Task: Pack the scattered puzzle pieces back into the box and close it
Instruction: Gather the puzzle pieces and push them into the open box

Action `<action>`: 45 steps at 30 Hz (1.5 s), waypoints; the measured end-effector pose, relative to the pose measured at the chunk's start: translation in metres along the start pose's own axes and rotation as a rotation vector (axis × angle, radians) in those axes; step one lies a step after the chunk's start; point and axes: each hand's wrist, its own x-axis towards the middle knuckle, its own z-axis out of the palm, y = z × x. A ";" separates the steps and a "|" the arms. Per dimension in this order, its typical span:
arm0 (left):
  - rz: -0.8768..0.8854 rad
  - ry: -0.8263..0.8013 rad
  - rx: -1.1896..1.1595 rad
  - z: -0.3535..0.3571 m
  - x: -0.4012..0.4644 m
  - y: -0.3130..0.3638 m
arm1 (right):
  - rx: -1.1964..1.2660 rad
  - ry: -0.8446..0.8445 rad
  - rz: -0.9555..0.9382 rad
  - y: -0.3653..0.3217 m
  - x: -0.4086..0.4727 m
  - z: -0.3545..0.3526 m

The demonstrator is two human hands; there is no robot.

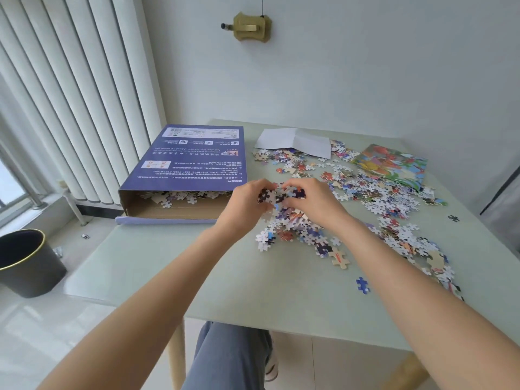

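Knees in grey trousers (225, 358) sit nearest, under the near desk (174, 266) edge and partly hidden by it; both forearms run up from the bottom corners, elbows cut off by the frame.

Left hand (244, 202) and right hand (312, 201) meet above the desk's middle, fingers curled inward round a shared clump of pieces (281, 194). Fingertips are buried in the clump, so exact finger placement cannot be made out. How many pieces are gripped: cannot tell.

Directly below the hands lies a heap (292, 235) of pieces, partly covered by the right wrist. More pieces spread right and back across the desk, the outermost cut off near the right desk edge. One blue piece (363, 285) lies alone, well apart from the heap, towards the near edge.

Box (191, 164) lies flat on the left half of the desk, printed blue face up, long axis running from the near side to the far side. Its open end faces the camera; the flap (163, 220) lies folded down on the desk. Some pieces show inside the mouth; the interior further back is hidden under the top panel. Print on the box is upside down from this view, too small to read.

White folded sheet (295, 140) lies at the far side, its near edge overlapping pieces. Coloured picture sheet (391, 164) at far right, near corner overlain by pieces.

Black bin (28, 263) stands on the floor at left, cut off by the frame.
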 end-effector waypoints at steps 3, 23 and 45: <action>-0.007 0.053 0.027 -0.027 -0.005 -0.011 | 0.008 0.009 -0.081 -0.026 0.010 0.010; -0.135 0.286 0.216 -0.076 -0.025 -0.122 | -0.273 -0.058 -0.397 -0.069 0.057 0.108; -0.212 -0.105 0.461 -0.082 -0.037 -0.130 | -0.370 -0.263 -0.167 -0.076 0.062 0.127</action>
